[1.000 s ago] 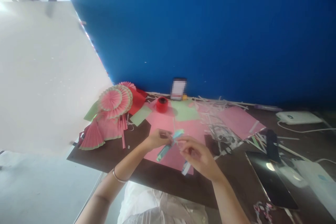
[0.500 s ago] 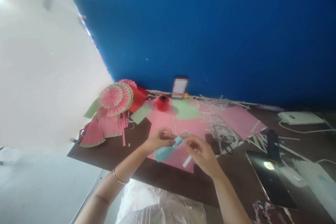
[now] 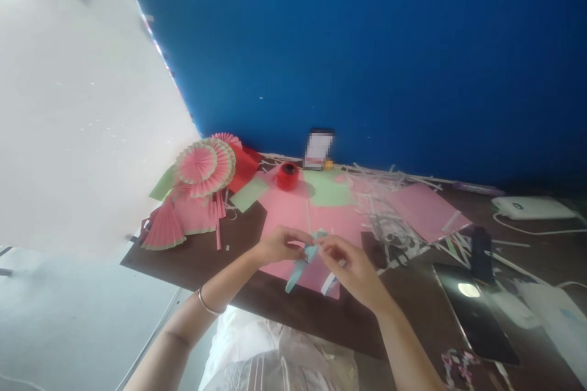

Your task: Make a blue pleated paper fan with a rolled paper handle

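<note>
Between the hands [image 3: 280,247] [image 3: 351,266], pale blue paper [image 3: 310,253]

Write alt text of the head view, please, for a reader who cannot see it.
A person's left hand holds a light-blue piece, with the right hand close to it, over pink paper on a dark table. Pleated pink rosettes are at the left, a red roll beyond the hands, and white strips heaped at the right.

We can read no lettering, brand or number; the dark-edged rectangle [image 3: 318,148] is pixelated, and the mark [image 3: 517,206] on the white device [image 3: 545,209] is too small.
</note>
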